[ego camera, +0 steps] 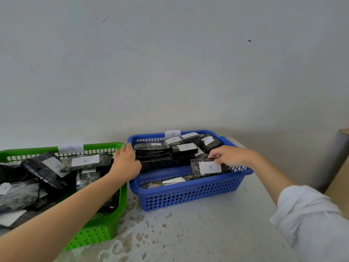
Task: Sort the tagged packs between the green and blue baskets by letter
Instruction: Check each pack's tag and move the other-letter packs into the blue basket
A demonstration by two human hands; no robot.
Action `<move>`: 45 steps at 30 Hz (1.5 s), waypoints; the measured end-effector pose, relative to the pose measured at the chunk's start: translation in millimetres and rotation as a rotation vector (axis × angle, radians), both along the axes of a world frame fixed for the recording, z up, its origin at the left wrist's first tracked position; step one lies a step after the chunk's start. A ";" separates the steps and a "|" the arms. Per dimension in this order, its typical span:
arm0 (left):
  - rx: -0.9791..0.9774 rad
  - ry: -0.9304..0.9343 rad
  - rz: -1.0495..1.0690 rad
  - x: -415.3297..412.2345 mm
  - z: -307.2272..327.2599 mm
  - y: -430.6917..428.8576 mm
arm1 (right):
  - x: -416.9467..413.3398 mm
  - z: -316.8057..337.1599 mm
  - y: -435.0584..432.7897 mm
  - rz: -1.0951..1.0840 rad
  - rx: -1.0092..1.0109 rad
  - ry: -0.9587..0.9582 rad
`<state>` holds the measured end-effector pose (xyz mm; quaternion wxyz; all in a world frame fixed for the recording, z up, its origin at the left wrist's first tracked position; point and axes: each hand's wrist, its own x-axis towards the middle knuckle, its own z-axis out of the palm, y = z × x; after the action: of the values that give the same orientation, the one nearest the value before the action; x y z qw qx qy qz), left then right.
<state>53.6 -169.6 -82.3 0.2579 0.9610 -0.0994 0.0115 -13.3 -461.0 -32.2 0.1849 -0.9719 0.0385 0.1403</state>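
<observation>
A green basket (113, 220) tagged A stands at the left and holds several dark packs, one with an A label (85, 161). To its right a blue basket (188, 195) tagged B holds several dark packs with white labels. My right hand (229, 155) pinches the far edge of a dark pack with a B label (208, 167), which lies tilted on the blue basket's right side. My left hand (127, 163) reaches over the gap between the baskets, fingers straight, touching the dark packs at the blue basket's left end.
The baskets stand on a speckled white table (188, 235) against a plain pale wall. A cardboard-coloured surface (338, 186) sits at the right edge, past the table. My right sleeve is white.
</observation>
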 end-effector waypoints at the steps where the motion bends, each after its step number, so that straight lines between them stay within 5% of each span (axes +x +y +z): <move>1: -0.005 -0.026 -0.002 -0.9 -0.8 0.4 | -0.8 -0.7 -1.0 0.004 -0.018 0.007; 9: -0.058 -0.122 -0.015 -5.9 -4.0 0.9 | 0.8 -5.4 -7.2 0.038 -0.332 0.151; 19: -0.125 -0.129 0.021 -4.8 -7.4 0.5 | 0.4 -11.6 1.4 0.008 -0.302 -0.059; 24: -0.295 -0.083 0.021 -13.0 1.0 14.4 | 3.9 2.0 75.0 0.200 -0.014 -0.373; 28: -0.364 -0.282 0.028 -27.2 21.2 74.1 | 15.4 7.2 172.1 0.366 0.261 -0.500; 33: -0.229 -0.308 0.059 -49.6 36.1 191.1 | 25.5 0.0 283.3 0.597 0.310 -0.429; 38: 0.061 -0.195 -0.002 -65.1 30.1 279.8 | 25.7 -15.4 355.5 0.762 0.135 -0.186; 45: 0.386 -0.227 -0.167 -62.0 14.5 307.5 | 26.3 -39.2 400.1 0.620 -0.158 -0.251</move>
<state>-8.3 137.9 -67.8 0.0565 0.9734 -0.2075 0.0788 12.9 -60.9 -71.4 0.0607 -0.9583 -0.2712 0.0658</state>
